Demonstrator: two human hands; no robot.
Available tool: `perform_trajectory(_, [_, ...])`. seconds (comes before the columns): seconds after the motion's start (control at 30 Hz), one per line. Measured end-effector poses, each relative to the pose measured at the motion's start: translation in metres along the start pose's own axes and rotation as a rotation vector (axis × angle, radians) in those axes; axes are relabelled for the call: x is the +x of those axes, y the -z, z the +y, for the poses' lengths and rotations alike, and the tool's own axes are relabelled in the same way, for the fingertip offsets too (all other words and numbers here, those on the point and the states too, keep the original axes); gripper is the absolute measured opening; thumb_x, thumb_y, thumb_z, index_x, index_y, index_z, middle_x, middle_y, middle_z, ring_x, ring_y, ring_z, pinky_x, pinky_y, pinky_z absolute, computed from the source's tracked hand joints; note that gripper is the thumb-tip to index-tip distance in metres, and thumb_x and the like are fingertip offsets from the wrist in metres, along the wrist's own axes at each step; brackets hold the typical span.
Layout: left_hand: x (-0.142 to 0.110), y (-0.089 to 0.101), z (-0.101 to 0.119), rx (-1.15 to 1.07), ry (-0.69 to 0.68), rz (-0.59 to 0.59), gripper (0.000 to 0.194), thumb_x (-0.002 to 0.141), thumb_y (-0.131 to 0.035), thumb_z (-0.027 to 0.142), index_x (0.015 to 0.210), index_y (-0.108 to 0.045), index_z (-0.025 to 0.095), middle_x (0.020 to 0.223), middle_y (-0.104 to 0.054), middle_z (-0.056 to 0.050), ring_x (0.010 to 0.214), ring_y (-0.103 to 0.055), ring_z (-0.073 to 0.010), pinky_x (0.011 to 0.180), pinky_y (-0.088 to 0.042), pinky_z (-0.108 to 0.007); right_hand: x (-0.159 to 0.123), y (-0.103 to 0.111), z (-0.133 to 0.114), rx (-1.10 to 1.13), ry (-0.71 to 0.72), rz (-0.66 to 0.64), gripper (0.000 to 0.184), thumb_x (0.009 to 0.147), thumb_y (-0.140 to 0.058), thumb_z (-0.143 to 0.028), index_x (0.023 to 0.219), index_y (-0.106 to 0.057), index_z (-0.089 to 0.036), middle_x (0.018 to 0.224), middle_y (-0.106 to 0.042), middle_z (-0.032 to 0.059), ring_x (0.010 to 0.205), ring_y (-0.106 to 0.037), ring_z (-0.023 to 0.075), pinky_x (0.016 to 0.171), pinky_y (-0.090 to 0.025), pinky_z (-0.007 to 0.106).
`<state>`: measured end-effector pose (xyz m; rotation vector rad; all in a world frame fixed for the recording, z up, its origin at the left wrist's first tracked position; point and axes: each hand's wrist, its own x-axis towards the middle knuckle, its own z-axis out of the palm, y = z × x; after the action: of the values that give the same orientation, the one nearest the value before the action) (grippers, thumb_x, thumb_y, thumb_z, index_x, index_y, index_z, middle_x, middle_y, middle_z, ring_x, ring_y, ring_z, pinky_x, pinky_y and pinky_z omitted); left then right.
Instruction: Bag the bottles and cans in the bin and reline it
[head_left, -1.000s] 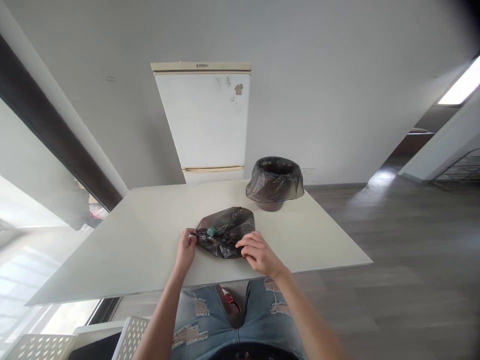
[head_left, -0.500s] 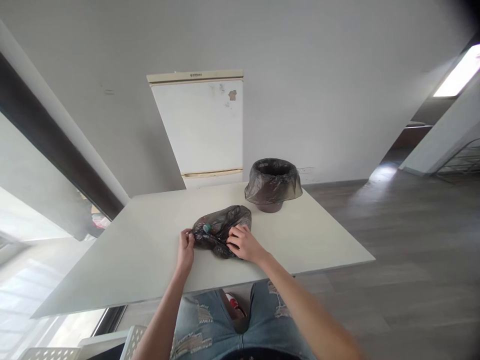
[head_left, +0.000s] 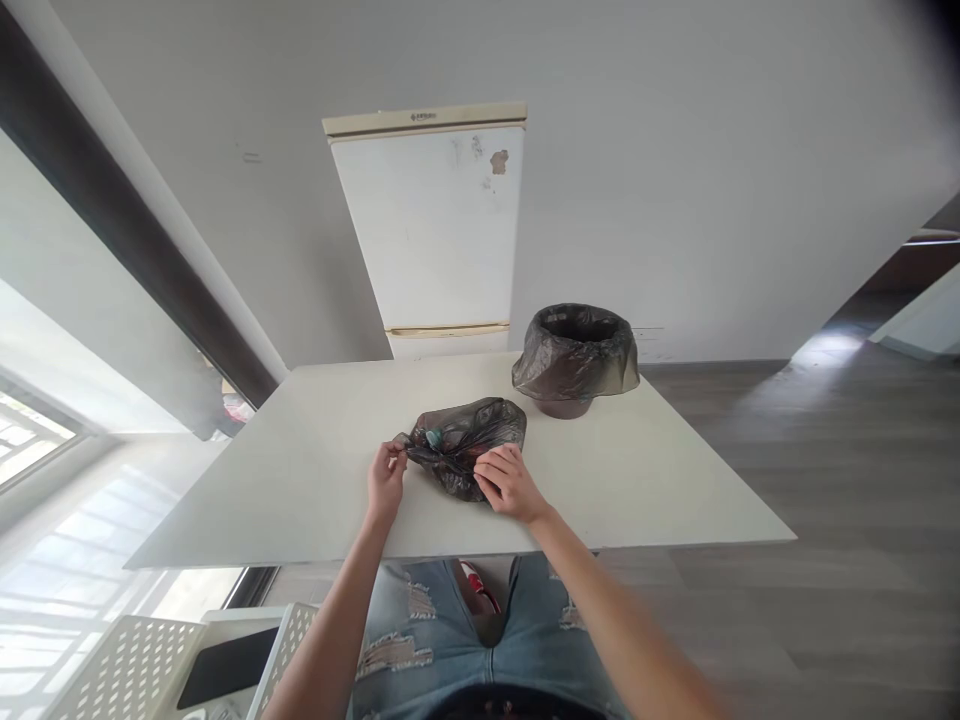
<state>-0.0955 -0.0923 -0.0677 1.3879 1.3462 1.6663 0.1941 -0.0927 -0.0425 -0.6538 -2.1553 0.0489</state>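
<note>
A black, see-through garbage bag (head_left: 465, 430) lies bunched on the white table, with a green-blue item and some reddish contents showing dimly through the film. My left hand (head_left: 386, 480) pinches the gathered edge at the bag's left end. Fingers curled, my right hand (head_left: 511, 483) grips the plastic at the near right side. Behind and to the right stands a trash can (head_left: 564, 408) lined with another black bag, its edge folded down over the rim.
The white table (head_left: 300, 500) has its front edge just before my legs. A white refrigerator (head_left: 435, 230) stands beyond it against the grey wall. At the lower left is a perforated white plastic basket (head_left: 135, 660) with a dark flat object inside.
My view has turned slightly left and down, so everything sits further right. My left hand has drawn the bag's left edge out a little; the right hand keeps its grip.
</note>
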Motion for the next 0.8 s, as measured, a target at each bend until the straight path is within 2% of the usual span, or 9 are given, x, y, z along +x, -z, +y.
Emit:
perform_trajectory(0.17, [0.000, 0.000, 0.003, -0.095, -0.027, 0.089, 0.022, 0.096, -0.063, 0.042, 0.100, -0.049, 0.025, 0.088, -0.050, 0.001, 0.074, -0.049, -0.0141, 0.070, -0.047, -0.025, -0.001, 0.002, -0.003, -0.014, 0.014, -0.001, 0.011, 0.099, -0.056, -0.018, 0.092, -0.064, -0.021, 0.088, -0.067, 0.0050, 0.086, -0.055, 0.0194, 0.089, -0.038, 0.041])
perform_trajectory(0.27, [-0.002, -0.001, 0.007, -0.113, -0.021, 0.103, 0.020, 0.098, -0.059, 0.043, 0.100, -0.050, 0.025, 0.091, -0.050, 0.000, 0.079, -0.051, -0.0148, 0.073, -0.050, -0.025, -0.002, 0.002, -0.005, 0.009, 0.104, -0.052, 0.011, 0.097, -0.058, -0.023, 0.087, -0.063, -0.021, 0.094, -0.068, 0.0061, 0.091, -0.056, 0.0203, 0.091, -0.038, 0.042])
perform_trajectory(0.4, [-0.004, -0.003, 0.013, -0.095, -0.015, 0.033, 0.023, 0.100, -0.057, 0.046, 0.108, -0.060, 0.024, 0.105, -0.059, -0.005, 0.095, -0.059, -0.0185, 0.084, -0.055, -0.030, -0.002, 0.001, -0.006, 0.047, 0.254, -0.145, 0.012, 0.099, -0.059, -0.028, 0.091, -0.066, -0.021, 0.110, -0.072, 0.0069, 0.104, -0.058, 0.0222, 0.096, -0.036, 0.044])
perform_trajectory(0.47, [-0.005, -0.004, 0.014, -0.066, -0.014, -0.021, 0.028, 0.095, -0.066, 0.046, 0.111, -0.065, 0.024, 0.110, -0.062, -0.007, 0.101, -0.061, -0.0211, 0.087, -0.056, -0.033, -0.003, 0.000, -0.006, 0.059, 0.266, -0.156, 0.011, 0.100, -0.057, -0.026, 0.099, -0.067, -0.021, 0.112, -0.073, 0.0068, 0.106, -0.057, 0.0221, 0.097, -0.036, 0.044])
perform_trajectory(0.53, [-0.004, -0.005, 0.013, -0.019, -0.028, -0.081, 0.028, 0.086, -0.079, 0.042, 0.105, -0.071, 0.023, 0.110, -0.063, -0.007, 0.101, -0.063, -0.0218, 0.088, -0.057, -0.033, -0.004, -0.002, -0.005, 0.053, 0.230, -0.155, 0.014, 0.102, -0.054, -0.021, 0.109, -0.066, -0.019, 0.105, -0.074, 0.0066, 0.100, -0.058, 0.0213, 0.095, -0.036, 0.043])
perform_trajectory(0.6, [-0.004, -0.006, 0.010, 0.008, -0.044, -0.125, 0.026, 0.081, -0.084, 0.039, 0.095, -0.072, 0.021, 0.108, -0.063, -0.007, 0.099, -0.063, -0.0214, 0.088, -0.057, -0.034, -0.005, -0.003, -0.004, 0.018, 0.139, -0.144, 0.022, 0.103, -0.048, -0.014, 0.119, -0.064, -0.018, 0.091, -0.072, 0.0052, 0.089, -0.056, 0.0202, 0.090, -0.036, 0.041])
perform_trajectory(0.67, [-0.004, -0.007, 0.008, -0.008, -0.049, -0.139, 0.025, 0.083, -0.082, 0.041, 0.092, -0.070, 0.021, 0.107, -0.064, -0.007, 0.097, -0.064, -0.0211, 0.088, -0.057, -0.034, -0.005, -0.005, -0.003, -0.026, 0.032, -0.128, 0.030, 0.105, -0.046, -0.013, 0.130, -0.061, -0.018, 0.084, -0.070, 0.0043, 0.083, -0.054, 0.0201, 0.085, -0.035, 0.040])
perform_trajectory(0.73, [-0.005, -0.006, 0.007, -0.051, -0.041, -0.114, 0.026, 0.088, -0.077, 0.043, 0.097, -0.067, 0.022, 0.103, -0.065, -0.006, 0.094, -0.064, -0.0199, 0.086, -0.055, -0.033, -0.004, -0.007, -0.001, -0.065, -0.027, -0.123, 0.034, 0.106, -0.050, -0.018, 0.139, -0.058, -0.019, 0.086, -0.070, 0.0047, 0.084, -0.054, 0.0207, 0.084, -0.034, 0.039])
perform_trajectory(0.8, [-0.007, -0.003, 0.007, -0.095, -0.037, -0.051, 0.026, 0.093, -0.072, 0.045, 0.102, -0.061, 0.023, 0.092, -0.062, -0.003, 0.086, -0.061, -0.0171, 0.082, -0.053, -0.030, -0.002, -0.008, 0.000, -0.110, -0.028, -0.115, 0.030, 0.104, -0.055, -0.020, 0.133, -0.063, -0.020, 0.087, -0.068, 0.0048, 0.086, -0.053, 0.0211, 0.083, -0.033, 0.039])
